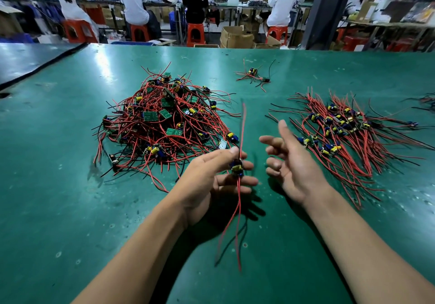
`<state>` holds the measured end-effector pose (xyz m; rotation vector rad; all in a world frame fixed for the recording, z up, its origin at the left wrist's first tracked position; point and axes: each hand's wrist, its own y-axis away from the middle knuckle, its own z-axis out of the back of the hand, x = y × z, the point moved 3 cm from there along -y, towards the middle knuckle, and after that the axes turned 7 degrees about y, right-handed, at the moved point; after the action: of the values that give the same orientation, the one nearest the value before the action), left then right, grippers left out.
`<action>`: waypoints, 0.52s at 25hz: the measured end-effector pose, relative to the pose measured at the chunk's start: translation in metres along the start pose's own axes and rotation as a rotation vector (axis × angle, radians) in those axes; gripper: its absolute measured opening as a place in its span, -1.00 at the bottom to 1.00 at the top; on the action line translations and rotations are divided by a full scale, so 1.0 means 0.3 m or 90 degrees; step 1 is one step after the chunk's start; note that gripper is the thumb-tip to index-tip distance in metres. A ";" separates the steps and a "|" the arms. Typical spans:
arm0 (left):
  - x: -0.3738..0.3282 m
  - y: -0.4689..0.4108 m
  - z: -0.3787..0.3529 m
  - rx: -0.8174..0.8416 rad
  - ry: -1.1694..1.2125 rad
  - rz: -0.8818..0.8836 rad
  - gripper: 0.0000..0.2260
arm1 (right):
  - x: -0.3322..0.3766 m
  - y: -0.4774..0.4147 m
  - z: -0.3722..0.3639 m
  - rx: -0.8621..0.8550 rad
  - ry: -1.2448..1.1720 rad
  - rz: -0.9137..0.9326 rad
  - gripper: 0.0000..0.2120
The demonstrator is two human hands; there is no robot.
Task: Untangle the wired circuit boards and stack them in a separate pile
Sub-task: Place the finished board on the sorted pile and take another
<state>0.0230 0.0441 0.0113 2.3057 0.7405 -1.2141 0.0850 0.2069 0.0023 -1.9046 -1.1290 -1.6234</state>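
A tangled heap of small green circuit boards [162, 124] with red and black wires lies on the green table, left of centre. To the right sits a flatter, sorted pile of boards [341, 129] with their wires fanned out. My left hand [211, 181] pinches one wired circuit board [237, 168] between thumb and fingers, above the table between the two piles. Its red wires stick up and hang down, blurred. My right hand [289, 160] hovers just to the right of it, palm turned inward, fingers loosely spread, holding nothing.
A few loose wired boards [253, 75] lie apart at the back centre, and more wires [427, 100] show at the right edge. The green table [70, 209] has a dark seam at its far left. Beyond it people sit on red stools at benches.
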 end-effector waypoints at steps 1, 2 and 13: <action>-0.009 -0.002 0.002 -0.002 0.025 -0.006 -0.71 | -0.002 0.015 -0.023 0.018 0.058 0.033 -0.52; -0.013 -0.005 0.004 -0.005 0.040 -0.009 -0.69 | -0.003 0.032 -0.045 0.042 0.107 0.073 -0.55; 0.020 -0.022 0.014 -0.093 0.090 -0.002 -0.72 | -0.010 0.066 -0.067 -0.071 0.519 0.333 -0.81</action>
<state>0.0192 0.0482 0.0031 2.2859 0.8532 -0.9712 0.0876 0.1794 0.0083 -1.2059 -0.1924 -1.8642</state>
